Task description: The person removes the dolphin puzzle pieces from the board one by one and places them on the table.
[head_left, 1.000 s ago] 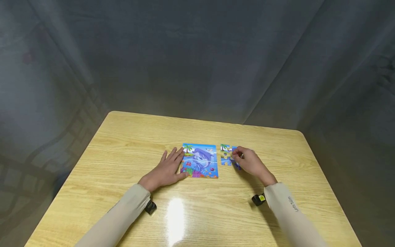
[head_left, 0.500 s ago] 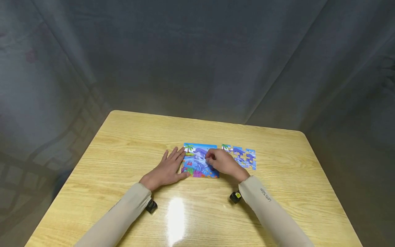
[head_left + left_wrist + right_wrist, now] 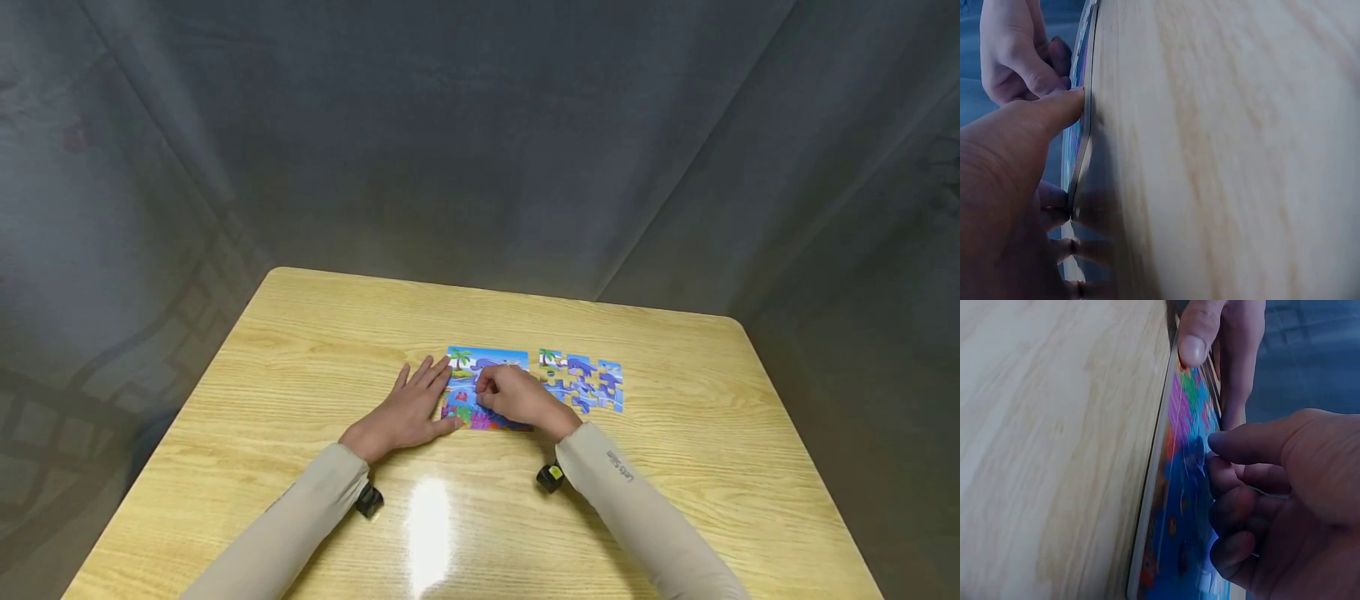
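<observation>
My left hand (image 3: 405, 419) lies with fingers spread at the left edge of the dolphin puzzle board (image 3: 465, 387). Its thumb rests on the board's near left corner, plain in the left wrist view. Over the board's middle, my right hand (image 3: 516, 395) has its fingers curled. In the right wrist view its thumb and forefinger pinch a small blue puzzle piece (image 3: 1196, 455) at the board's surface; the fingers partly hide it. Right of the board lie several loose puzzle pieces (image 3: 581, 367) with palm tree and dolphin parts, some set close together, gaps between others.
The board and pieces lie on a light wood table (image 3: 345, 325) with rounded far corners. Grey curtains (image 3: 450, 167) hang behind the table and at both sides. A bright glare spot (image 3: 429, 533) shows near the front.
My right hand has moved left from the loose pieces to the middle of the board, leaving those pieces in full view. My left hand has stayed on the board's left edge.
</observation>
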`<state>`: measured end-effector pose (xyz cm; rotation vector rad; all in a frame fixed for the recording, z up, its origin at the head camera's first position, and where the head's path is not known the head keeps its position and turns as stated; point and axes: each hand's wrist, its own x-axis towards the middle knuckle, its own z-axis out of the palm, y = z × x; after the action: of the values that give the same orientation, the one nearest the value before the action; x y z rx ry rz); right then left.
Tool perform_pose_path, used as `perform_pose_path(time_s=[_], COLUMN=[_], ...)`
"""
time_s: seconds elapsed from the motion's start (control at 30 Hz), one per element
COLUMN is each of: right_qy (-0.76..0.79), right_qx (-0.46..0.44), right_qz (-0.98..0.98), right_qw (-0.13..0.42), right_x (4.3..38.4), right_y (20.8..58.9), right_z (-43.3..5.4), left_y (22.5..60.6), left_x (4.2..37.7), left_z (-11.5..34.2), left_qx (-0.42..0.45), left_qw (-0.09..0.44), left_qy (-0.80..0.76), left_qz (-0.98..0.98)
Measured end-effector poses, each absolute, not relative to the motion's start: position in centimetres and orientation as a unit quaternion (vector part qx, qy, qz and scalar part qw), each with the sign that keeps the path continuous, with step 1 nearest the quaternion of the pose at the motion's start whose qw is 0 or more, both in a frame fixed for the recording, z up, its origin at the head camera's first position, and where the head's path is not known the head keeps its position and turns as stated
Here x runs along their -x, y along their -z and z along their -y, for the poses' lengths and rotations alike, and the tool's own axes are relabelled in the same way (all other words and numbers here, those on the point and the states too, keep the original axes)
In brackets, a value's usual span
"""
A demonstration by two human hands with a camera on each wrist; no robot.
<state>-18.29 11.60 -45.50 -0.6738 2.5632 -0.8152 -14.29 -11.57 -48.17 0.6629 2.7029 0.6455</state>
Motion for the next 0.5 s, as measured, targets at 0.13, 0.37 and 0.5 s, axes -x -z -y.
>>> perform_pose_path(time_s=[0.13,0.37,0.5], right_qy=[0.281,0.245,0.235], right_qx=[0.238,0.224,0.22], right_qz=[-0.909,-0.924,-0.929], right_qw=[0.193,0.188,0.182], right_x=[18.2,17.9,17.6], right_y=[45.7,45.4,45.5], right_z=[-10.8,-9.7,-9.3], left_y=[48.3,48.4,48.4], left_x=[14.4,14.4,14.4], left_z=[11.6,11.6,11.6], left_qx=[-0.23,-0.231,-0.23], left_qw=[0.14,0.132,0.134], left_qy=[-0.22,-0.216,-0.215], left_qz=[-0.938,-0.94,-0.939])
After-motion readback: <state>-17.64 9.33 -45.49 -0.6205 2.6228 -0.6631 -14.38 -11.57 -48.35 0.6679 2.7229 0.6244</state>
